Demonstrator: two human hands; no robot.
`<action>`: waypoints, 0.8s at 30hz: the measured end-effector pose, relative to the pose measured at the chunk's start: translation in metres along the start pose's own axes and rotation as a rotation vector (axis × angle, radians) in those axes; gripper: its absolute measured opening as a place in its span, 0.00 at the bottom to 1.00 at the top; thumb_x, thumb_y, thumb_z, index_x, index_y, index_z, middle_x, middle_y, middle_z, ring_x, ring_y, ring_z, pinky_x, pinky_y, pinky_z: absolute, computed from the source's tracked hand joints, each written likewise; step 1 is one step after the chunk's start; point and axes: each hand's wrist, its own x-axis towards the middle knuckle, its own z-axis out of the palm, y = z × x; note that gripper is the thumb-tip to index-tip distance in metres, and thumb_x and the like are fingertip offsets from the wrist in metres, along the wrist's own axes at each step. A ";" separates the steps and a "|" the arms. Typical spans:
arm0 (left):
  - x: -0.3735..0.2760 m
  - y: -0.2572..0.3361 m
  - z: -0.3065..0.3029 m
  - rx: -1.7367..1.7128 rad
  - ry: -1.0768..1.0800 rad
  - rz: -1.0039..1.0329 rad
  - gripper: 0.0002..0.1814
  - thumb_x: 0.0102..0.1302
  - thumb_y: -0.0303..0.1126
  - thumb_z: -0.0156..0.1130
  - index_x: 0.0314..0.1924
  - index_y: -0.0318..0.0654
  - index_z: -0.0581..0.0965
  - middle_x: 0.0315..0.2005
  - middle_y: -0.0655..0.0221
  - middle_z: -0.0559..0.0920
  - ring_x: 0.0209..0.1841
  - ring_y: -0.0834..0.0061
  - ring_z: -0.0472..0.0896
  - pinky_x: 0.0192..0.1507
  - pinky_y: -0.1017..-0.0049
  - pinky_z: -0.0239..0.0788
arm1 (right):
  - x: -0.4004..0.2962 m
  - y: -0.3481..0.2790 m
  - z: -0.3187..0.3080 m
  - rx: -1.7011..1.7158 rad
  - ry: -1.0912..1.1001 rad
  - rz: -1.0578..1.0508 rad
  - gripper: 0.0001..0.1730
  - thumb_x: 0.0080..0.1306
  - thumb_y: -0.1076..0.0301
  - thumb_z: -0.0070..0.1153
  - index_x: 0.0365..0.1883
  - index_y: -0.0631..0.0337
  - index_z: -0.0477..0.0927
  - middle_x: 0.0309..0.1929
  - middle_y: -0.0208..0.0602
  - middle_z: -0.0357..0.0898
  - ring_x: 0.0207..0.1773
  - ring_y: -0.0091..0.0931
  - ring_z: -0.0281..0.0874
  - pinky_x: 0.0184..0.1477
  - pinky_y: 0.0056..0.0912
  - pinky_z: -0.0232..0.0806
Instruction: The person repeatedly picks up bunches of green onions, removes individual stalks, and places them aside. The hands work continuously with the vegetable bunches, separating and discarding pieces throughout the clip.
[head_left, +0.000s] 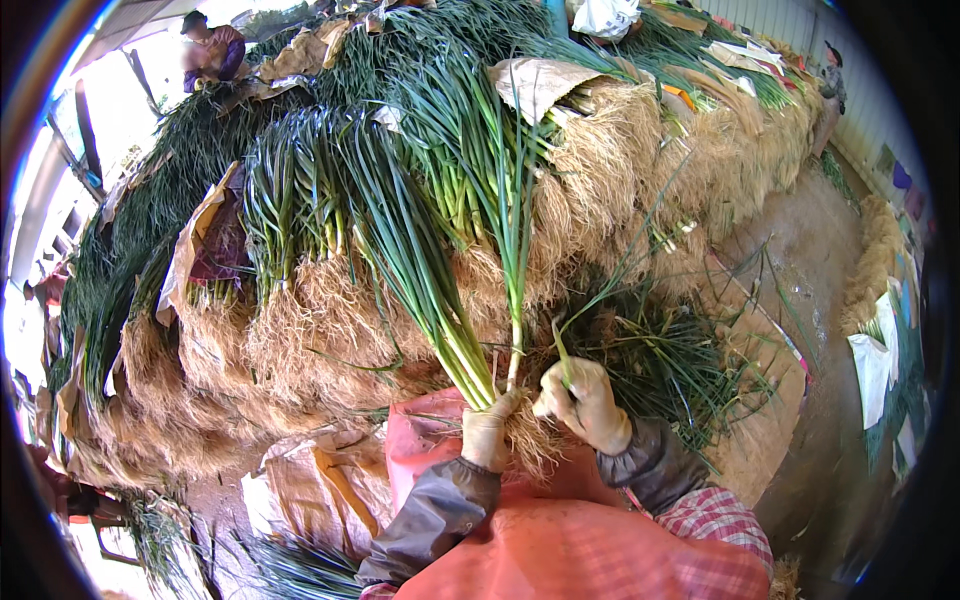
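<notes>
My left hand (487, 431), in a pale glove, is closed around the lower stems of a bunch of green onions (427, 300). One stalk (517, 315) stands apart from the bunch at the thumb, and tan roots (534, 439) hang beside the hand. My right hand (585, 405), gloved too, is a little to the right with its fingers curled on a thin green leaf piece (562, 349). A long thin leaf (622, 262) rises just behind it. Both hands are over a red apron (525, 540).
Long heaps of green onions with roots (315, 330) lie ahead. Loose leaves (667, 360) are piled on brown sheeting (757, 435) at the right. A crumpled sack (322, 487) lies at the lower left. One person (214, 52) is at the far left, another (831, 90) at the far right.
</notes>
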 end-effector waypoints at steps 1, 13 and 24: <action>0.002 0.004 -0.001 0.026 -0.020 0.003 0.08 0.63 0.22 0.67 0.42 0.32 0.80 0.34 0.68 0.84 0.34 0.75 0.82 0.39 0.76 0.76 | -0.008 -0.011 -0.001 0.518 -0.076 0.140 0.19 0.75 0.61 0.53 0.22 0.56 0.74 0.19 0.27 0.78 0.21 0.25 0.75 0.27 0.36 0.68; -0.009 0.008 -0.001 0.118 -0.084 0.050 0.11 0.61 0.21 0.68 0.43 0.34 0.79 0.33 0.72 0.83 0.32 0.78 0.81 0.35 0.78 0.74 | 0.031 0.043 0.014 -0.212 -0.094 0.156 0.13 0.73 0.63 0.57 0.41 0.68 0.82 0.29 0.30 0.81 0.30 0.18 0.74 0.34 0.23 0.69; 0.000 0.009 0.002 0.187 0.003 0.053 0.14 0.60 0.18 0.66 0.47 0.30 0.78 0.35 0.67 0.83 0.33 0.75 0.82 0.37 0.76 0.77 | -0.010 -0.041 0.001 -0.810 -0.074 -0.854 0.07 0.62 0.67 0.63 0.30 0.53 0.76 0.20 0.24 0.69 0.23 0.26 0.70 0.42 0.34 0.72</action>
